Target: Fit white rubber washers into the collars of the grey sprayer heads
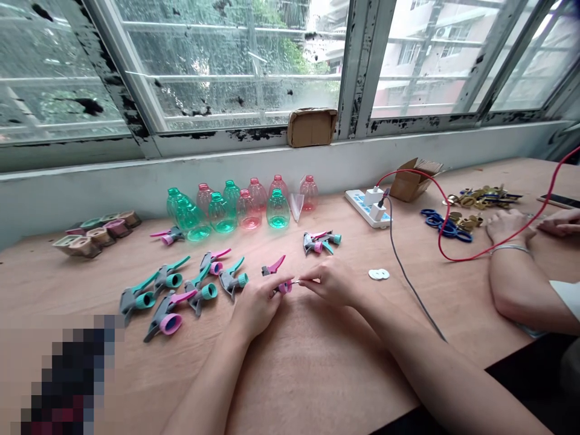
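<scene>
Head view: wooden table (317,374) below a paint-chipped window (226,66).
Hands: left hand (256,308) grips a pink spray head (277,275); right hand (326,281) pinches a thin rod (294,282) against it.
Left of spray head: rows of teal and pink sprayers (181,290).
Behind spray head: green and pink plastic bottles (231,208).
Right of spray head: power strip (368,208), another person's forearm (512,284).

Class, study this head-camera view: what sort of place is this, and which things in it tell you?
Probably a small makeshift workshop: a long wooden workbench beneath a worn metal-framed window, laid out with rows of plastic spray triggers and plastic bottles.
</scene>
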`<state>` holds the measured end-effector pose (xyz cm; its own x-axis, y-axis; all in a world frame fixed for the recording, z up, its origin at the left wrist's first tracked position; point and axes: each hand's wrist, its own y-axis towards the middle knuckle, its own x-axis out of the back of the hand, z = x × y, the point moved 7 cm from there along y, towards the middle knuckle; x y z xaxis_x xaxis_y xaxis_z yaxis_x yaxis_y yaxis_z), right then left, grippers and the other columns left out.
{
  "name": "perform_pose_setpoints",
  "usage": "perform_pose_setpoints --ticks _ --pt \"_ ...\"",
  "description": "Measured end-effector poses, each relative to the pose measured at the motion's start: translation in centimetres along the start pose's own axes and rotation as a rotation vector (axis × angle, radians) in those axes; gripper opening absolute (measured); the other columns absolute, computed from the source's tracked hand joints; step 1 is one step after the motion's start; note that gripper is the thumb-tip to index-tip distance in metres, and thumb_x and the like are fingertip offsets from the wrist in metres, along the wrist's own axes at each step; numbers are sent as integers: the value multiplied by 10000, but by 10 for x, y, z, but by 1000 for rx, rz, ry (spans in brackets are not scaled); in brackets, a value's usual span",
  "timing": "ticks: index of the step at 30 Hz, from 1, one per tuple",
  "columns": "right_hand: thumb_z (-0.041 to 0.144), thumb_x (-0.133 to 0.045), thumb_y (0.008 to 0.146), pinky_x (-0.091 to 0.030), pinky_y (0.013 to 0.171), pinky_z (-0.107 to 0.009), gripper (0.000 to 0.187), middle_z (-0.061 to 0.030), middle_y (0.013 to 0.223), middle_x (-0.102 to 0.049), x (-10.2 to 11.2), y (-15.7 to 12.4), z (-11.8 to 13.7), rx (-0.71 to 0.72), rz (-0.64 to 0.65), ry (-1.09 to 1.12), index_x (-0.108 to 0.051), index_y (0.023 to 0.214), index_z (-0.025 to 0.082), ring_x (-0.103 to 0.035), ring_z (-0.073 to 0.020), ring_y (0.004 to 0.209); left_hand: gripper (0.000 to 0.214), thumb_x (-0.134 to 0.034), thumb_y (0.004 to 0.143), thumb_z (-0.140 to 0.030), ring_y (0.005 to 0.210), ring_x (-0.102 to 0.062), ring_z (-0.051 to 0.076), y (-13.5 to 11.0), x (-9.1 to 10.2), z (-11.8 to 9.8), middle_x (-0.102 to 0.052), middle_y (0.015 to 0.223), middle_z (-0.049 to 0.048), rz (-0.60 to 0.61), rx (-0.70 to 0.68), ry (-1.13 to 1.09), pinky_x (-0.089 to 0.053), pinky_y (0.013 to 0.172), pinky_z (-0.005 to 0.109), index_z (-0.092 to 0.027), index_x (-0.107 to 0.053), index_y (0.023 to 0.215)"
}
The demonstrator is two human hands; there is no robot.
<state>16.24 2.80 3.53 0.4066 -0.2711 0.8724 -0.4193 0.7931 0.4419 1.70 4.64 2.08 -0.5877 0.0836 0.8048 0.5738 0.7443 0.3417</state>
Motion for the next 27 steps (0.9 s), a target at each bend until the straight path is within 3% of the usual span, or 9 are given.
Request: perform_pose_setpoints --ticks 4,9,15,27 --pt "259 -619 873 -271 542 -245 158 -19 666 -727 1 -1 0 101 32 106 -764 815 232 -560 -106 548 388 -533 794 -91 667 -589 128 -1 -3 0 -712 854 8 38 -7 -48 -459 675 223 -248 -681 1117" --pt "255 -618 877 -280 526 -229 153 -7 648 -721 2 -3 1 159 63 195 -764 835 231 -566 -89 527 381 -547 784 -129 564 -499 104 -3 -2 0 -631 675 -15 78 20 -72 -379 555 199 -229 -688 1124" --pt "275 -602 889 -301 526 -226 180 -8 641 -712 4 -2 3 168 -23 223 -762 827 223 -576 -91 533 331 -567 783 -194 495 -389 81 -2 1 5 -501 550 -51 45 77 -157 -293 494 196 -192 -697 1087" --pt "307 -534 934 -330 571 -223 257 -15 635 -688 3 -1 9 162 -154 174 -743 818 213 -590 -104 582 360 -637 784 -305 516 -445 91 -1 -4 20 -541 608 -25 -37 197 -430 -333 477 195 -145 -659 1106"
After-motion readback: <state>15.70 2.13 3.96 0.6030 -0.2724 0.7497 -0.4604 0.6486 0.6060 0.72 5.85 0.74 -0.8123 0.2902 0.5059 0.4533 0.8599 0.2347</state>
